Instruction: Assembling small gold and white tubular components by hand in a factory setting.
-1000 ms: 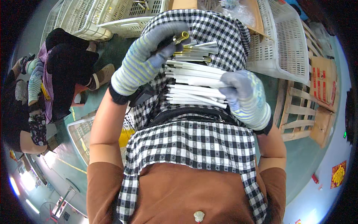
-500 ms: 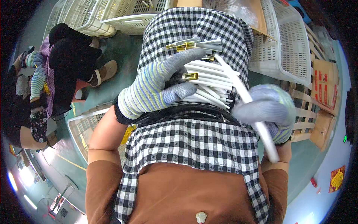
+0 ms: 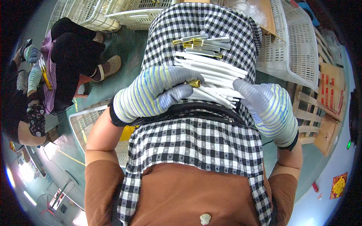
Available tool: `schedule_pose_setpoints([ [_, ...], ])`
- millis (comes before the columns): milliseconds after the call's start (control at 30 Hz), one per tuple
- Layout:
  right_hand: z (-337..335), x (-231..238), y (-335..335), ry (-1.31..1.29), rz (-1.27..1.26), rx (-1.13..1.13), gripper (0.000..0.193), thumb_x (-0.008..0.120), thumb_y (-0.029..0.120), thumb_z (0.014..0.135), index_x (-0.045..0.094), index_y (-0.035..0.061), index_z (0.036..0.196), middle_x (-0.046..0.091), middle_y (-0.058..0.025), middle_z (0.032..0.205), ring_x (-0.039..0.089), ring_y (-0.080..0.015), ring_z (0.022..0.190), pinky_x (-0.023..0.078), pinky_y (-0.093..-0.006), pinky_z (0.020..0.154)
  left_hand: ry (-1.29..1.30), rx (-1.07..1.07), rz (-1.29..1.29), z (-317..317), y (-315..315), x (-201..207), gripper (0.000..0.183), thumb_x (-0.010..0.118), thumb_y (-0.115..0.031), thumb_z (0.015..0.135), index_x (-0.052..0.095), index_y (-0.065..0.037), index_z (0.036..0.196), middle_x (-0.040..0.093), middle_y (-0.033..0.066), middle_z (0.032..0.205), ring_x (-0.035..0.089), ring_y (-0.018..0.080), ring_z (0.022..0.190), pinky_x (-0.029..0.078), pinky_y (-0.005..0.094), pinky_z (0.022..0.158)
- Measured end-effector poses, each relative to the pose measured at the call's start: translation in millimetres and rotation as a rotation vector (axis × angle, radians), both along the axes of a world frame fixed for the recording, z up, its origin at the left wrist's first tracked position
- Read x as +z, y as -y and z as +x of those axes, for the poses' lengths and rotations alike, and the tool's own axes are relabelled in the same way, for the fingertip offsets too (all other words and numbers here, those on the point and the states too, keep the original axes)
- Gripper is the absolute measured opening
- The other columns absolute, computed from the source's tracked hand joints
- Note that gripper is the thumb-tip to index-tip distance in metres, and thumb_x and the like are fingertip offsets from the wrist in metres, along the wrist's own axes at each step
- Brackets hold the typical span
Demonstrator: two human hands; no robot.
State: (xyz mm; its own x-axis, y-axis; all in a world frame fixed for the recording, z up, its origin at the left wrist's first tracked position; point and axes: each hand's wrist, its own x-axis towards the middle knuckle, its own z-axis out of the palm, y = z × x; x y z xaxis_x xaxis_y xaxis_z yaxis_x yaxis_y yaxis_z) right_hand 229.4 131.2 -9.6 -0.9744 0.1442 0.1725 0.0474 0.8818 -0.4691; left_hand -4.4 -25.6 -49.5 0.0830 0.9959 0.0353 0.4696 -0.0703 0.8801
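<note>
My left hand (image 3: 151, 90), in a striped knit glove with grey fingers, pinches a short gold metal ferrule (image 3: 194, 83) between thumb and forefinger. The ferrule points right; its other end is hidden in the glove. My right hand (image 3: 266, 103), gloved alike, is closed at the right ends of the pile, on a white stick (image 3: 222, 91) that partly blends with the others. Slim white sticks (image 3: 211, 67) lie crosswise on my checked apron (image 3: 196, 145), under and between the hands. Beyond them rest several grey-and-gold ferrule pieces (image 3: 203, 44).
White plastic crates stand at the upper left (image 3: 137, 17) and right (image 3: 301, 52); another crate (image 3: 77, 126) is by my left elbow. Cardboard boxes (image 3: 331, 88) and wooden slats (image 3: 307, 115) are at the right. On the left sits a co-worker (image 3: 75, 49) holding gold-ended brushes (image 3: 45, 73).
My right hand has turned and moved up-left to the stick ends; the slanting white stick it held no longer shows there. My left hand has shifted slightly down, its fingers closing nearer the ferrule.
</note>
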Motion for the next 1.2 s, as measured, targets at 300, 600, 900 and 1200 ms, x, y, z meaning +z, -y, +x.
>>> schedule_pose_setpoints([
  [300, -3.9, 5.7, 11.8, 0.213, 0.224, 0.169, 0.045, 0.054, 0.015, 0.077, 0.054, 0.0055, 0.121, 0.058, -0.0062, 0.073, 0.058, -0.023, 0.063, 0.045, -0.0364, 0.052, -0.052, -0.128, -0.018, 14.3, 10.7, -0.6, 0.025, 0.058, -0.019, 0.089, 0.061, -0.002, 0.107, 0.065, 0.0188, 0.089, 0.063, 0.0366, 0.083, 0.05, 0.0402, 0.073],
  [600, 0.2, 8.8, 13.2, 0.28, 0.197, 0.169, 0.047, 0.054, 0.016, 0.077, 0.052, 0.0057, 0.123, 0.056, -0.0063, 0.068, 0.058, -0.0238, 0.058, 0.045, -0.038, 0.048, -0.068, -0.062, -0.001, 10.5, 15.9, 3.3, 0.027, 0.062, -0.015, 0.086, 0.063, -0.005, 0.11, 0.066, 0.0169, 0.087, 0.064, 0.0351, 0.08, 0.051, 0.0398, 0.07],
  [900, 2.3, -20.2, 23.5, 0.322, -0.146, 0.217, 0.031, 0.055, 0.011, 0.082, 0.056, 0.0021, 0.112, 0.058, -0.0096, 0.063, 0.058, -0.0302, 0.053, 0.046, -0.0398, 0.047, -0.17, -0.208, -0.26, 28.1, 23.1, -0.2, 0.024, 0.057, -0.013, 0.086, 0.061, -0.006, 0.108, 0.065, 0.0181, 0.086, 0.062, 0.0372, 0.078, 0.049, 0.0423, 0.067],
  [1200, -14.5, -29.2, 14.0, 0.256, -0.047, 0.122, 0.021, 0.062, 0.022, 0.082, 0.064, 0.0057, 0.095, 0.062, -0.0113, 0.083, 0.059, -0.0303, 0.079, 0.046, -0.0408, 0.07, -0.408, -0.324, -0.134, 20.4, 25.2, -23.4, 0.03, 0.059, -0.015, 0.081, 0.058, -0.006, 0.11, 0.062, 0.0151, 0.084, 0.061, 0.0328, 0.073, 0.049, 0.0417, 0.064],
])
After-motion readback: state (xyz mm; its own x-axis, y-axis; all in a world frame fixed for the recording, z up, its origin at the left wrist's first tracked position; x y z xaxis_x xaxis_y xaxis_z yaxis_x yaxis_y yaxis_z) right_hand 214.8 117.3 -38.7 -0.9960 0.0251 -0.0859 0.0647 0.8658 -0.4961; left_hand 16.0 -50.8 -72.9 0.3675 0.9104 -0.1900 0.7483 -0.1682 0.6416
